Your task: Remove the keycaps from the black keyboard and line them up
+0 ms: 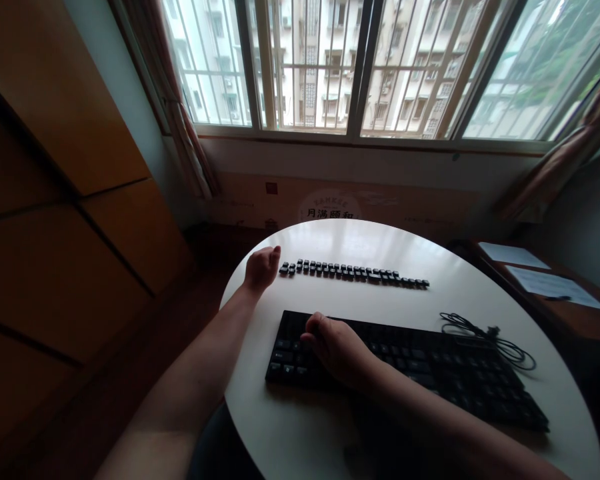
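Note:
A black keyboard lies slightly slanted on the round white table. My right hand is over its left half, fingers curled in with thumb and forefinger close together. Anything between them is too small or dark to make out. Beyond the keyboard, loose black keycaps are lined up in rows. My left hand rests as a fist at the left end of those rows, beside the nearest keycaps; its inside is hidden. Part of the keyboard's upper left looks flat and dark, without visible keycaps.
A coiled black cable lies across the keyboard's back right edge. Right of the table, papers and a pen lie on a brown surface. Wooden cabinets stand at the left. A barred window with curtains is ahead.

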Action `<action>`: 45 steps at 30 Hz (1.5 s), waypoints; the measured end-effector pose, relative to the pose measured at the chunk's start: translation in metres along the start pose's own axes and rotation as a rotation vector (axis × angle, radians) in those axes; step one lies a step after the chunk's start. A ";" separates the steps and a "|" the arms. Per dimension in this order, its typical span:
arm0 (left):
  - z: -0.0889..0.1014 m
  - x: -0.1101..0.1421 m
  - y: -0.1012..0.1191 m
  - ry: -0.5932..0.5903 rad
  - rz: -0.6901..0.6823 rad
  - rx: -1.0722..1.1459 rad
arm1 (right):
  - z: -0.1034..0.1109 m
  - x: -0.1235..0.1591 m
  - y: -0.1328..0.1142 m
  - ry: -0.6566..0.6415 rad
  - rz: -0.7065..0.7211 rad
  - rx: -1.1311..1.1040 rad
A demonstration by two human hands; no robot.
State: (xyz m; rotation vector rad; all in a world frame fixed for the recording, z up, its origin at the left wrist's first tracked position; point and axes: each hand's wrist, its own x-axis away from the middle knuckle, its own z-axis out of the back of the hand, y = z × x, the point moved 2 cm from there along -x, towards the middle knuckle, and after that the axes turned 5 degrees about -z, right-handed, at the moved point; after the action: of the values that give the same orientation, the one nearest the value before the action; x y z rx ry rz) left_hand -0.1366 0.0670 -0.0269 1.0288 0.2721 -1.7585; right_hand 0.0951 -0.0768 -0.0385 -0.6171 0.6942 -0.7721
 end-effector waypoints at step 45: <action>0.011 -0.004 0.105 -0.892 -0.198 0.657 | 0.009 -0.029 0.032 0.549 -0.392 -1.174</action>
State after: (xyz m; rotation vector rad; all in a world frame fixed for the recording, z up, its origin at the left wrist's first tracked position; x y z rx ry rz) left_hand -0.0524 0.0165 0.0117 0.5442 -0.8312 -2.3683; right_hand 0.0998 -0.0338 -0.0458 -1.6699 1.5864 -0.8577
